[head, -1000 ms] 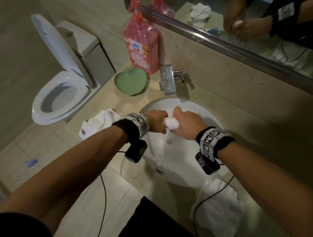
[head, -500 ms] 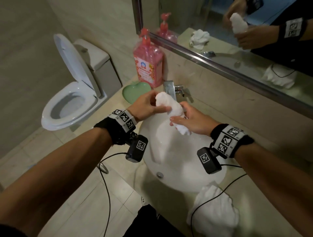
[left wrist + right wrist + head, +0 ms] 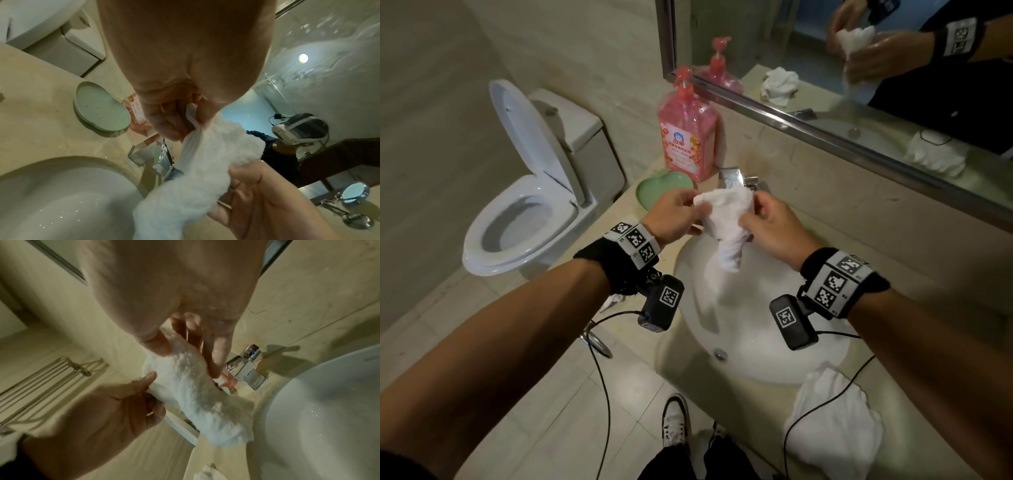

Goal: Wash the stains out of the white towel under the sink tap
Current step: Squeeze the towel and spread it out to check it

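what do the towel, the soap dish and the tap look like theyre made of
Small white towel: looped terry cloth, probably cotton; its nubbly pile shows in both wrist views. Green heart-shaped soap dish: smooth, slightly glossy, likely plastic, though glazed ceramic is possible. Square silver tap: polished chrome-look metal, judging by its mirror-like reflections.

the pink soap bottle (image 3: 687, 137) at the worktop's back edge carries a label with chinese characters too small to read; wrist bands show square coded markers.
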{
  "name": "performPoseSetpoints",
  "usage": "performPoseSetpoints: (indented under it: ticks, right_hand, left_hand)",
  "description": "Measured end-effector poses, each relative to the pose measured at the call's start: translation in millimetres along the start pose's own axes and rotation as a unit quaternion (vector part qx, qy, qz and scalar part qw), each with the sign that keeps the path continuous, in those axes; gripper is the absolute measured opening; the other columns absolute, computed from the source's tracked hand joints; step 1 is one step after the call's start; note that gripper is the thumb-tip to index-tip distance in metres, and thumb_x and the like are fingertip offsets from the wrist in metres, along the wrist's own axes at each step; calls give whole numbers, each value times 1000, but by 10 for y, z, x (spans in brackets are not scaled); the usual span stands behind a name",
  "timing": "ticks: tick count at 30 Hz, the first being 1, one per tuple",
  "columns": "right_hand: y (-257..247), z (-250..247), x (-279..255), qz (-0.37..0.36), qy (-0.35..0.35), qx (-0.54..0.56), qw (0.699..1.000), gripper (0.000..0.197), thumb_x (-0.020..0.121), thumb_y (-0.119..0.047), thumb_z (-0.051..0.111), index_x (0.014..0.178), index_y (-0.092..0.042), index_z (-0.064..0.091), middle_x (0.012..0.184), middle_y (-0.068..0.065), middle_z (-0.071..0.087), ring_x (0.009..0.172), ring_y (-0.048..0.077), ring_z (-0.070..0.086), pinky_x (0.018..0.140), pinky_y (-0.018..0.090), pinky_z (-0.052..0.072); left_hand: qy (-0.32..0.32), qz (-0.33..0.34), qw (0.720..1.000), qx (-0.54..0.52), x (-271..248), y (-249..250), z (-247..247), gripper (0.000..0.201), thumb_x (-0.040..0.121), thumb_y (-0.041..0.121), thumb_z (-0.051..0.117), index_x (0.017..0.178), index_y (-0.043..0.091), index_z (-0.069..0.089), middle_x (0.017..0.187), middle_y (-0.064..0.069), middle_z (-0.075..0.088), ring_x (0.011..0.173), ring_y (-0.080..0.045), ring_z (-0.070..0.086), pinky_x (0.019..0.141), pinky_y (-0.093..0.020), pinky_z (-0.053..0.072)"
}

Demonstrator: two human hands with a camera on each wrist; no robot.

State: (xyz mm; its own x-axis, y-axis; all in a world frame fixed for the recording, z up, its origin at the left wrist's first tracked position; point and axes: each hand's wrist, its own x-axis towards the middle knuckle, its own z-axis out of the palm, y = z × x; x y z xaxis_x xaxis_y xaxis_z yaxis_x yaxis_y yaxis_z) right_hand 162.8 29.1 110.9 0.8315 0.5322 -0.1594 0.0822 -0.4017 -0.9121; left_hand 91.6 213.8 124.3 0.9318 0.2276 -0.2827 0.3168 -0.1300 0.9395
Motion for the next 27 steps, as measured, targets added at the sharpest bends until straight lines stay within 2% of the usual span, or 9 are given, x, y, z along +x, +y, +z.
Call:
performPoseSetpoints:
  ticks: [3,6,9,12,15,17,21,24,27]
  right_hand:
    - [-45,59,-54,39,21,34,998,33,74,-29,51,104,-21,64,96,3,70,93,26,69,84,57,58]
    - [-94,131,-88,58,39,65,995,42,75,-22,49,114,-11,61,108,12,69,104,31,67,81,48,61]
    - [-88,148,-112,84,18,153,984,36,92,-10,56,128,-8,55,118,12,67,109,29,67,71,33,60]
    - [-55,145,-200,77,12,117,990,49,86,-17,78,130,-16,56,122,4,69,106,14,70,80,33,61]
    - [14,135,-280,108,40,78,990,38,85,-4,74,120,-10,62,116,9,71,103,19,70,87,43,60]
    - [38,115,-333,127,56,118,983,42,86,5,68,125,-7,57,117,11,70,108,26,69,92,48,58]
    - [94,90,-489,143,49,210,966,54,91,10,62,136,-10,41,121,15,69,106,27,71,82,43,61]
    - [209,55,-652,131,28,144,980,48,94,7,60,133,-14,42,115,13,68,101,25,70,76,39,61]
    - [305,38,-800,117,42,72,990,47,94,3,59,135,-14,41,110,17,66,97,32,70,76,45,62]
  left_hand:
    - [24,-8,1000,1,34,-71,-37,14,98,20,53,105,12,63,90,-1,66,74,-13,62,62,-26,50]
    - [34,-8,997,-71,48,-73,35,20,98,23,51,109,12,63,105,-11,70,91,-24,69,76,-40,60]
    - [29,-4,993,-115,42,-70,77,16,98,29,55,107,19,63,102,-4,73,90,-22,72,66,-39,61]
    - [19,30,998,-58,27,-104,105,12,98,35,54,100,24,59,92,-3,72,74,-19,72,59,-38,59]
    - [33,63,997,-2,-5,-146,139,14,97,38,55,90,27,60,84,2,68,74,-19,66,60,-34,54]
    - [-25,51,996,-67,-42,-178,148,10,92,32,64,95,23,69,87,1,73,80,-20,71,62,-31,56]
    - [-168,-38,974,-149,-107,-355,177,33,88,14,69,120,11,61,112,-13,71,99,-32,70,79,-47,59]
    - [-75,-26,994,-81,-131,-444,265,15,93,20,66,100,7,66,83,-10,72,65,-22,70,55,-36,58]
    - [-7,-29,1000,2,-134,-466,376,24,92,36,66,86,13,63,62,1,63,41,-10,60,41,-24,48]
